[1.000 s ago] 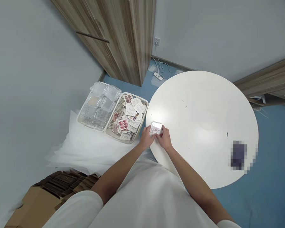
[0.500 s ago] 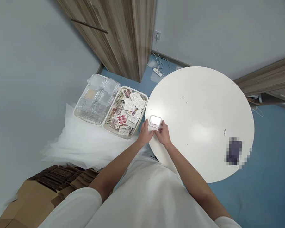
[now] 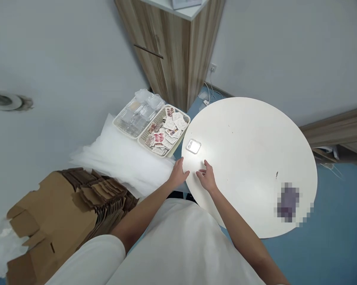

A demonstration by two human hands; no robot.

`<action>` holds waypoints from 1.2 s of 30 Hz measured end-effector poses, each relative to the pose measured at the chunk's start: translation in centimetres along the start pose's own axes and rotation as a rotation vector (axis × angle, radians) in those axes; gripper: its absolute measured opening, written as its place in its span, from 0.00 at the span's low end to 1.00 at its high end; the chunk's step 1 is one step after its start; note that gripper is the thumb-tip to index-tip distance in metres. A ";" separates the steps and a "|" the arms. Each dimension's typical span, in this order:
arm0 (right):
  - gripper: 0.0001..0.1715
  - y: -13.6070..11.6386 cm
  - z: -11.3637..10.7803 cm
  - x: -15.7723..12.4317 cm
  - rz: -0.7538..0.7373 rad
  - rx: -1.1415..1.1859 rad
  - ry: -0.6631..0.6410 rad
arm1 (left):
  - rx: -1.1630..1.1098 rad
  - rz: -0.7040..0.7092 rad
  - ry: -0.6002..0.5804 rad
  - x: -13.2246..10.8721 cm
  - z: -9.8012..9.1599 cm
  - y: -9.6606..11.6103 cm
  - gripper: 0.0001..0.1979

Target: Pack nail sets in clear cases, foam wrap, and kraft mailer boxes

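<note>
A small clear plastic case (image 3: 193, 146) with a shiny face lies flat near the left edge of the round white table (image 3: 249, 158). My left hand (image 3: 178, 173) is open at the table's rim, just below the case and apart from it. Over the tabletop, my right hand (image 3: 207, 176) is open too, fingers spread and slightly curled, holding nothing. Left of the table, a white basket (image 3: 140, 143) holds many printed cards (image 3: 169, 124), some showing red or brown nail-like shapes. A second basket (image 3: 115, 123) beside it is filled with clear plastic cases (image 3: 139, 114).
White foam sheets (image 3: 113, 154) lie under and before the baskets. Flattened cardboard boxes (image 3: 59, 221) are stacked at lower left. A blurred-out dark item (image 3: 289, 202) rests on the table's right side. A wooden cabinet (image 3: 172, 51) stands behind, with cables (image 3: 210, 91) near the wall.
Both hands have let go of the clear case and drawn back toward my body, leaving it on the table. The camera view has shifted, showing more of the cabinet and cardboard.
</note>
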State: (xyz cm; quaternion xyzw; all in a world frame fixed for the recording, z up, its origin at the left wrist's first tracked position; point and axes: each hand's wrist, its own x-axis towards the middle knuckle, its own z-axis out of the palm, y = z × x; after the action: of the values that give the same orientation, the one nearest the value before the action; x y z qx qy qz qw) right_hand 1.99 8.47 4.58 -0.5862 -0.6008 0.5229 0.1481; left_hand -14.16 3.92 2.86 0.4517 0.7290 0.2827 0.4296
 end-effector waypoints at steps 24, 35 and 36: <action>0.21 -2.3 8.5 -4.9 -0.277 -0.062 -0.300 | -0.183 -0.145 0.157 -15.6 -9.7 -7.6 0.27; 0.22 -7.7 14.4 -2.5 -0.452 -0.292 -0.396 | -0.460 -0.106 0.303 -12.6 -10.8 -7.3 0.34; 0.23 -8.1 14.8 -1.6 -0.482 -0.339 -0.387 | -0.500 -0.118 0.330 -11.8 -10.8 -6.9 0.34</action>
State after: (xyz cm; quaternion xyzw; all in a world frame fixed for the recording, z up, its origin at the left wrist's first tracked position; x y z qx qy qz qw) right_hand -13.78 2.24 5.74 -0.3338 -0.8169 0.4675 0.0511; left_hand -23.97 -9.94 6.77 0.2367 0.7219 0.4974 0.4187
